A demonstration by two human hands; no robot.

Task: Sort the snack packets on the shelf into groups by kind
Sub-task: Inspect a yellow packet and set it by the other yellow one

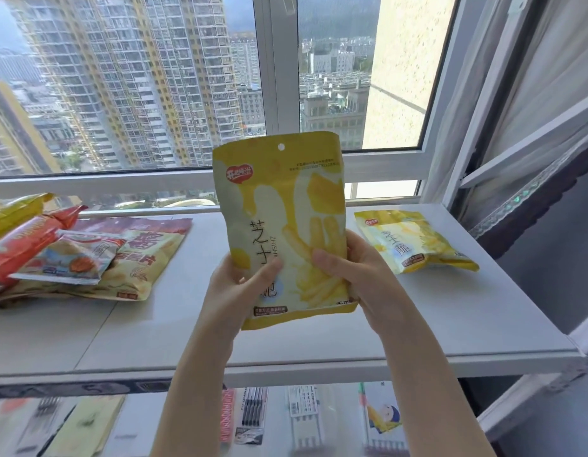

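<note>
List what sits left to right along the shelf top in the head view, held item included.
red packet → small blue-and-white packet → large potato-chip bag → left hand → held yellow packet → right hand → matching yellow packet lying flat.

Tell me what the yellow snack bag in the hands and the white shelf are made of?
The yellow snack bag, held upright by the left hand and right hand, looks like thin plastic film: smooth, softly shiny, bending a little, with a punched hanging hole on top. The white shelf looks like a hard, smooth, matte painted or laminated board with a straight seam; the exact material I cannot tell.
</note>
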